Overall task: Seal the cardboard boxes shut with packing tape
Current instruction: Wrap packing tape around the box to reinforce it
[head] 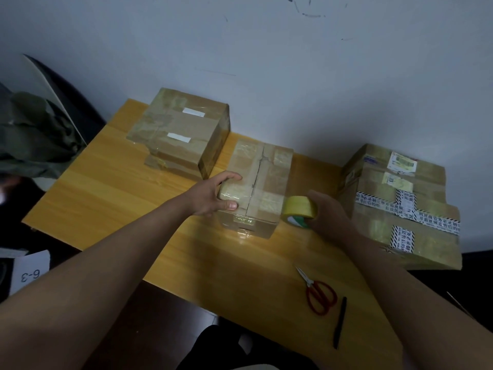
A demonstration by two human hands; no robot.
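On the yellow counter, closest of all, lie one black pen and one pair of red scissors. Past them, the right hand curls around one yellow tape roll, standing on the counter just right of the middle box. The left hand grips that box's near left corner, fingers on top, thumb on the side. There are three boxes: the middle one, one box with labels at the right, and one back left box.
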